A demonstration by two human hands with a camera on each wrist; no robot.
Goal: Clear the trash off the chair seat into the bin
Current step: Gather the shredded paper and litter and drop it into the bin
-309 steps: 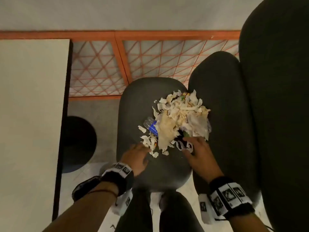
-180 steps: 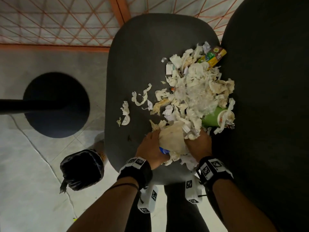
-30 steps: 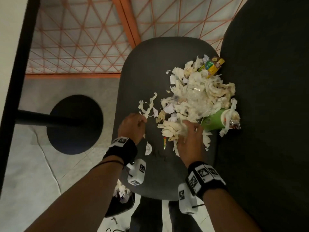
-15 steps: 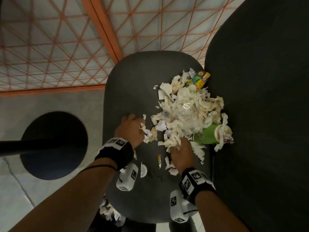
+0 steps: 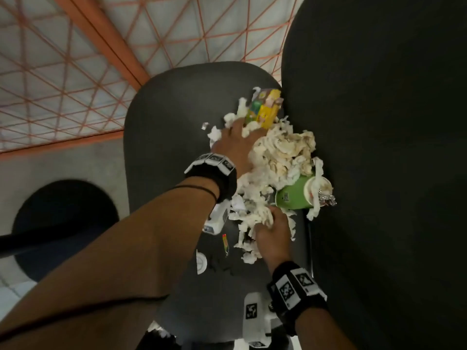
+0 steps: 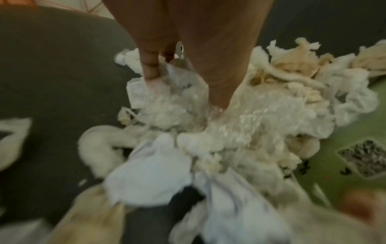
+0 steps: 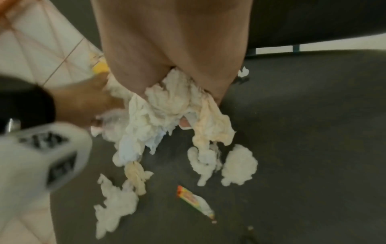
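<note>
A heap of crumpled tissue and clear plastic (image 5: pixel 275 157) lies on the right half of the dark chair seat (image 5: pixel 164 147). A yellow juice carton (image 5: pixel 265 107) sits at its far end and a green paper cup (image 5: pixel 293 195) lies on its side on the right. My left hand (image 5: pixel 232 145) lies spread over the far left of the heap, fingers reaching toward the carton and sunk into the plastic (image 6: pixel 177 107). At the near end my right hand (image 5: pixel 270 231) grips a wad of tissue (image 7: pixel 173 102). A small wrapper (image 5: pixel 225 242) and a white lid (image 5: pixel 201 261) lie loose nearby.
A tall dark upholstered back (image 5: pixel 379 147) borders the seat on the right. An orange lattice (image 5: pixel 63 72) stands beyond the seat. A black round table base (image 5: pixel 63 223) sits on the floor to the left. White scraps in a dark bag (image 5: pixel 164 334) show below the seat's front edge.
My left hand has moved from the near left edge of the heap to its far side by the carton. My right hand stays at the near end, gripping tissue.
</note>
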